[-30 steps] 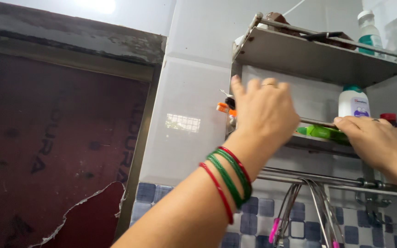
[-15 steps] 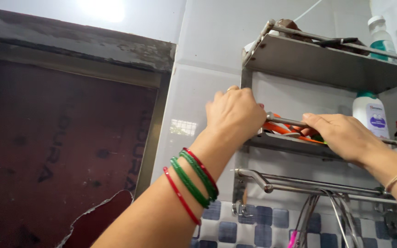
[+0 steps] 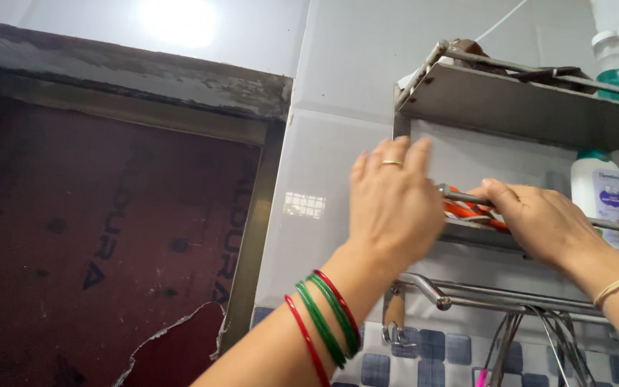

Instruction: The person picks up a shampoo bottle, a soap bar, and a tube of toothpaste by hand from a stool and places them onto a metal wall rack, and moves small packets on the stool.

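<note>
Both hands are up at the lower shelf [image 3: 481, 233], left hand [image 3: 395, 208] open-fingered against its end, right hand [image 3: 539, 218] at three o'clock closed over the orange packet [image 3: 467, 211]; lifting it out needs a firm pinch

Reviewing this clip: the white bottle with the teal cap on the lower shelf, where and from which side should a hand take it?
Probably around the body of the white bottle, coming from the open front of the metal shelf. It stands upright against the tiled wall, with the upper shelf just above its cap, so a top grasp looks cramped. The right hand is nearest.
</note>
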